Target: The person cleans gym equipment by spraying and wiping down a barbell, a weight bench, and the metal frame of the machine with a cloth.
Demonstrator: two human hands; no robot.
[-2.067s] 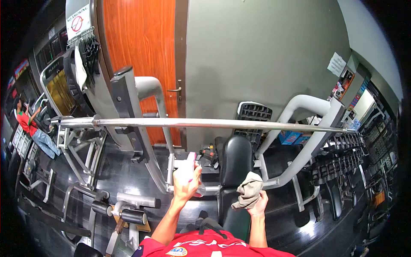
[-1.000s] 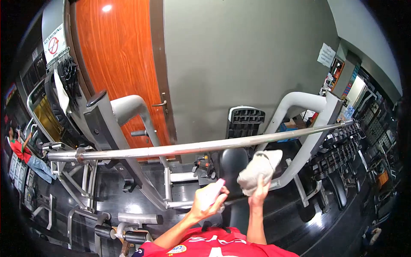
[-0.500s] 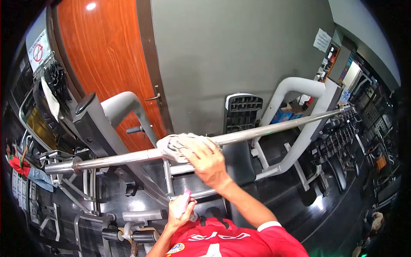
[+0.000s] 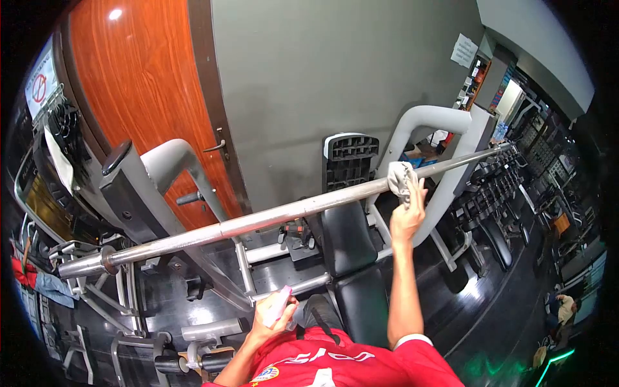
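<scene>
Noted: the right hand (image 4: pixel 407 219) grips a soft, limp cloth (image 4: pixel 400 177) around the rigid, heavy, probably slick barbell (image 4: pixel 271 219). The left hand (image 4: pixel 267 316) is closed mid-body on a light spray bottle (image 4: pixel 278 303).

The person wears a red jersey (image 4: pixel 361 367), which fills the view's edge at six o'clock. Its cloth is smooth and slightly shiny. White lettering (image 4: pixel 316 357) runs across the chest in blocky capitals too warped to read. At eight o'clock from the lettering sits a round crest (image 4: pixel 266 375) in white, yellow and blue. The right sleeve (image 4: pixel 419 348) is short and ends above the elbow in a narrow white band (image 4: pixel 407 339). Below it the arm is uncovered. The right grip (image 4: pixel 407 219) and the left grip (image 4: pixel 267 316) are both bare.
</scene>
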